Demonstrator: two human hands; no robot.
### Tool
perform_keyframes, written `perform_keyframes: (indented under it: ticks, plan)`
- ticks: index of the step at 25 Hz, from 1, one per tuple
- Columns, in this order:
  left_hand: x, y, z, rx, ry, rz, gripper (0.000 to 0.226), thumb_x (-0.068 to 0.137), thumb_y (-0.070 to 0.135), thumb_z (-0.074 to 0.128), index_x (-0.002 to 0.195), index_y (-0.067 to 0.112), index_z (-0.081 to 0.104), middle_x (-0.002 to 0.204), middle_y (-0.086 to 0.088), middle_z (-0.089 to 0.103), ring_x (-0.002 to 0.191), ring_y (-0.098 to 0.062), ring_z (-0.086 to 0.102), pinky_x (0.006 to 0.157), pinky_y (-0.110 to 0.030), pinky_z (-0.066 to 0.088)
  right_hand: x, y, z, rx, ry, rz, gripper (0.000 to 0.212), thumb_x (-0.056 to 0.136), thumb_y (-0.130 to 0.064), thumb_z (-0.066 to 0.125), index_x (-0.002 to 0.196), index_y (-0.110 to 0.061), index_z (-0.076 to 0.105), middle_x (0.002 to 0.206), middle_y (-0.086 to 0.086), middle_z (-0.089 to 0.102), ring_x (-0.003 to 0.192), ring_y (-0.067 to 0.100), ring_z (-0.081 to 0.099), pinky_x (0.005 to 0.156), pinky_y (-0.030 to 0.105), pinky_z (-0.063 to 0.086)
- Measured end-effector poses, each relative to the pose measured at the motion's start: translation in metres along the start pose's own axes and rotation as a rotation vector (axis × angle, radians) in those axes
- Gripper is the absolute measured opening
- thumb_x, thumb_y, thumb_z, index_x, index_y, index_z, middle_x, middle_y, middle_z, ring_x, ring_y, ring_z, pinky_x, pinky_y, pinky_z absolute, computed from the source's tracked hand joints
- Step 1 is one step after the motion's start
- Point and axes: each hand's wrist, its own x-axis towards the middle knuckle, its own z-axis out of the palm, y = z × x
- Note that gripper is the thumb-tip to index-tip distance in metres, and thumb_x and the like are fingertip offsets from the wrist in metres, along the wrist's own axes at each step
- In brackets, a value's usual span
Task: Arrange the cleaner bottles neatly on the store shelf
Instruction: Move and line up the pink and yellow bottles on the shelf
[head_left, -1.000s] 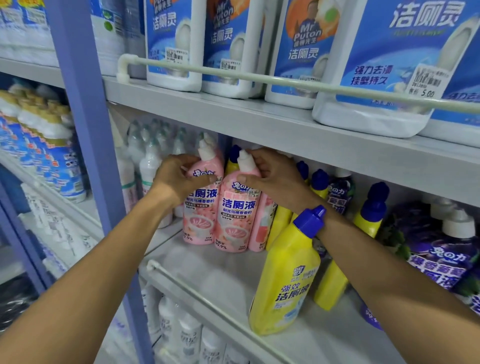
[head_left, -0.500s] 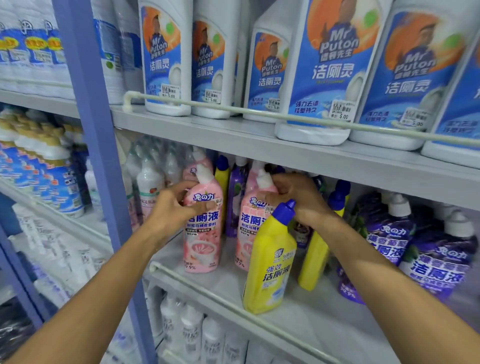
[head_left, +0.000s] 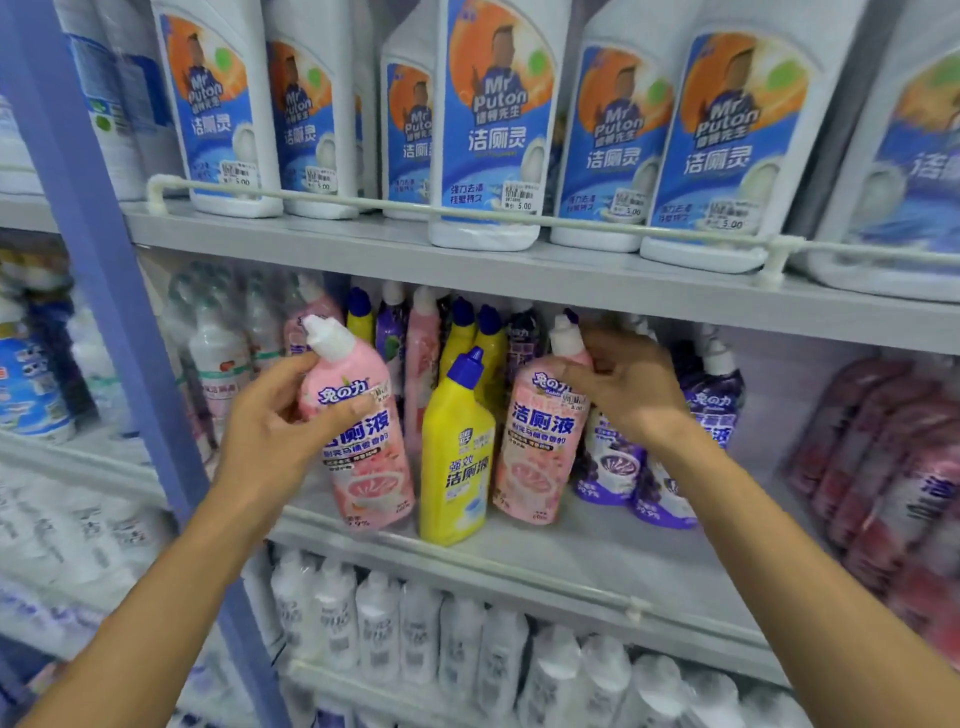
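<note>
While both hands are busy on the middle shelf, quick rundown:

Left hand (head_left: 280, 431): wrapped round the shoulder of a pink bottle (head_left: 358, 441), centre-left of frame. Bottle leans, cap tipped up-left, base near the shelf's front edge. Can't tell if the base is actually down.

Right hand (head_left: 631, 387): fingers curled over the neck of a second pink bottle (head_left: 543, 441), centre of frame, leaning slightly.

Why held like that: my guess, gripping high near the necks lets you steer each one into line.

Yellow bottle (head_left: 457, 452): standing free between the two pinks, blue cap, nobody touching it.

Purple bottles (head_left: 613, 467): under the right wrist, partly covered.

Shelf (head_left: 597, 566): bare patch lower right of the pinks, likely room for a front row.

Back row: yellow, pink and purple necks mixed together, shadowy, can't count them.

Blue-label jugs (head_left: 493, 130): top of frame, caps cut off.

Right edge: dark red packs, too blurry to read.
</note>
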Motion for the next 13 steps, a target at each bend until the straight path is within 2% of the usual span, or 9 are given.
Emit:
perform_keyframes:
  ticks: [2, 5, 9, 13]
  plan:
    - [-0.025, 0.011, 0.006, -0.029, -0.028, -0.003, 0.049, 0.073, 0.012, 0.083, 0.119, 0.016, 0.07, 0.109, -0.003, 0.077, 0.099, -0.021, 0.074, 0.082, -0.032, 0.062, -0.025, 0.001, -0.019, 0.041, -0.019, 0.04, 0.034, 0.079, -0.044, 0.083, 0.103, -0.021, 0.076, 0.096, -0.002, 0.079, 0.095, 0.02, 0.075, 0.088, 0.05, 0.059]
    - [-0.049, 0.021, 0.025, -0.042, -0.115, -0.022, 0.046, 0.074, 0.012, 0.084, 0.118, 0.016, 0.07, 0.108, -0.004, 0.077, 0.099, -0.024, 0.074, 0.085, -0.039, 0.062, -0.057, 0.002, -0.044, 0.142, -0.027, 0.068, 0.039, 0.076, -0.048, 0.081, 0.106, -0.025, 0.075, 0.1, -0.004, 0.079, 0.095, 0.013, 0.074, 0.093, 0.048, 0.059]
    - [-0.064, 0.025, 0.07, -0.072, -0.159, -0.045, 0.05, 0.076, 0.006, 0.084, 0.122, 0.013, 0.068, 0.105, -0.003, 0.078, 0.095, -0.021, 0.075, 0.08, -0.038, 0.063, -0.083, 0.006, -0.074, -0.017, -0.053, 0.014, 0.028, 0.088, -0.048, 0.074, 0.106, -0.028, 0.074, 0.094, 0.0, 0.078, 0.084, 0.003, 0.065, 0.082, 0.049, 0.057]
    - [-0.059, 0.025, 0.124, -0.077, -0.212, -0.062, 0.048, 0.076, 0.007, 0.086, 0.121, 0.015, 0.069, 0.103, -0.002, 0.078, 0.094, -0.02, 0.076, 0.081, -0.04, 0.063, -0.101, 0.012, -0.104, -0.062, -0.074, -0.018, 0.049, 0.085, -0.066, 0.066, 0.123, -0.035, 0.07, 0.109, -0.009, 0.078, 0.102, 0.003, 0.067, 0.092, 0.051, 0.057]
